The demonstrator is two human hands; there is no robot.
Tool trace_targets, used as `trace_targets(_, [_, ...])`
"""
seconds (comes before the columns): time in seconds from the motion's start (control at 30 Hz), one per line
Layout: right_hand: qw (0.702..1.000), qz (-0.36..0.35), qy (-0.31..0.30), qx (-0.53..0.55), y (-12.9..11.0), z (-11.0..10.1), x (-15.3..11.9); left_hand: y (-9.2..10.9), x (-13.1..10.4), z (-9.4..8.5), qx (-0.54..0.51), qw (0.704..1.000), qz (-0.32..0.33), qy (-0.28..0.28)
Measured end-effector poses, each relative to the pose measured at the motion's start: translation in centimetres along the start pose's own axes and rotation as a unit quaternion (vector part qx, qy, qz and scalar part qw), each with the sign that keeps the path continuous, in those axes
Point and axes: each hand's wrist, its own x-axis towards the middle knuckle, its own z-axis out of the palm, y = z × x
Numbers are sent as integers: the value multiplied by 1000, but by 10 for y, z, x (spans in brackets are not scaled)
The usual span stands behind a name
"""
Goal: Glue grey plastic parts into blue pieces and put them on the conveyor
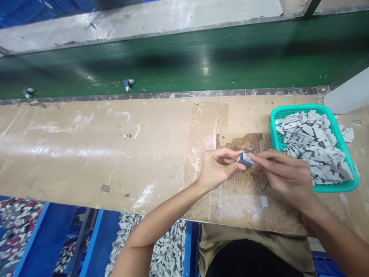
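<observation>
My left hand [216, 166] pinches a small dark-blue and grey plastic piece [245, 158] between thumb and fingertips. From the other side, my right hand [285, 173] has its thumb and forefinger closed on the light-grey end of the same piece. Both hands hold it just above a torn, stained cardboard patch [259, 184] on the worktable. Right of my right hand stands a turquoise basket [357, 181] heaped with light-grey plastic parts [313, 146]. Whether the blue and grey portions are fully joined is hidden by my fingertips.
Behind the worktable [115, 161] runs a green conveyor belt [184, 65], carrying blue-and-grey pieces [128, 84]. Below the table's front edge are blue bins [92, 242] and many grey parts [170, 250]. A few loose parts [348, 134] lie right of the basket.
</observation>
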Motion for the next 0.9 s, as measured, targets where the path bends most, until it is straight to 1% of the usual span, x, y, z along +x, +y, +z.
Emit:
trace_targets(0.1, [1000, -17, 6, -6, 0, 3, -2, 3, -2, 0, 9, 1000, 7, 6])
trace_targets(0.27, [1000, -18, 7, 7, -4, 11, -4, 3, -5, 1, 38, 998, 11, 40])
trace_targets(0.43, [1000, -19, 15, -14, -7, 16, -6, -1, -3, -2, 45, 998, 29, 30])
trace_targets(0.5, [999, -23, 35, -11, -7, 18, -7, -2, 0, -5, 47, 997, 52, 15])
trace_targets(0.6, [995, -33, 89, -20, -8, 19, -8, 1, 4, -9, 50, 992, 113, -15])
trace_targets(0.67, [990, -47, 124, -45, -10, 17, -9, 4, 5, -12, 51, 987, 151, -19])
trace_targets(0.73, [984, -53, 151, -77, -10, 13, -9, 7, 6, -15, 53, 984, 171, -17])
trace_targets(0.9, [969, -8, 213, -128, -4, -1, -8, 13, 11, -20, 53, 972, 227, -14])
